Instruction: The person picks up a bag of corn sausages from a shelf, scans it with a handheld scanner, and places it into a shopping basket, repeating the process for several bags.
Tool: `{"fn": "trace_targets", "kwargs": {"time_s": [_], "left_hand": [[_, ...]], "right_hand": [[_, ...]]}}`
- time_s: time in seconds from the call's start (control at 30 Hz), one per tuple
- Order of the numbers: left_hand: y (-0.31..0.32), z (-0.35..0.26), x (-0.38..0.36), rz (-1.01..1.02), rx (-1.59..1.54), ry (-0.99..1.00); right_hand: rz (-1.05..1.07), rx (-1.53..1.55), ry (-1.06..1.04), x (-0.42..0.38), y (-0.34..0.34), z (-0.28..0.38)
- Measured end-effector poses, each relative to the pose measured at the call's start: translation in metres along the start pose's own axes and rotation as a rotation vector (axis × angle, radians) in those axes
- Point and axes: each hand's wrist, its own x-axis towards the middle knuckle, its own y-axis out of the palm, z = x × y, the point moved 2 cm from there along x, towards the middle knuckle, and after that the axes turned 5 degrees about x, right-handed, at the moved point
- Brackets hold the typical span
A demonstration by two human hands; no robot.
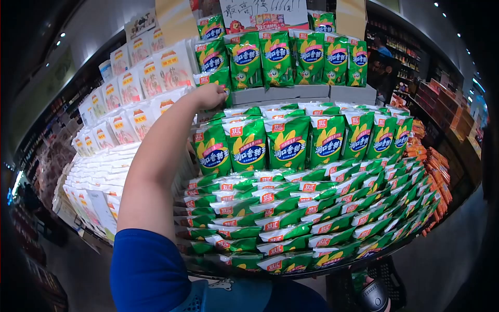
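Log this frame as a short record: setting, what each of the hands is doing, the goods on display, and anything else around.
setting: shop aisle, tiered display stand
left hand: raised with arm outstretched, closed at a green plastic snack packet on the upper tier; grip hidden
right hand: not in view
upper tier: upright green packets on grey cardboard boxes
lower tiers: more green packets, upright row above flat-stacked rows
left of stand: white plastic packets with orange labels
right of stand: orange packets
top: handwritten paper sign
background: another person by the shelves
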Motion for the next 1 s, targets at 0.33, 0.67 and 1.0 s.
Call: {"fn": "trace_targets", "kwargs": {"time_s": [0.33, 0.67, 1.0], "left_hand": [[-0.036, 0.004, -0.027, -0.218, -0.109, 0.076], [-0.006, 0.003, -0.014, -0.184, -0.04, 0.017], [-0.009, 0.007, -0.012, -0.353, -0.005, 0.028]], "right_hand": [[-0.068, 0.022, -0.024, 0.002, -0.022, -0.05], [0.048, -0.113, -0.074, -0.004, -0.019, -0.041], [0.031, 0.094, -0.011, -0.02, 0.02, 0.024]]}}
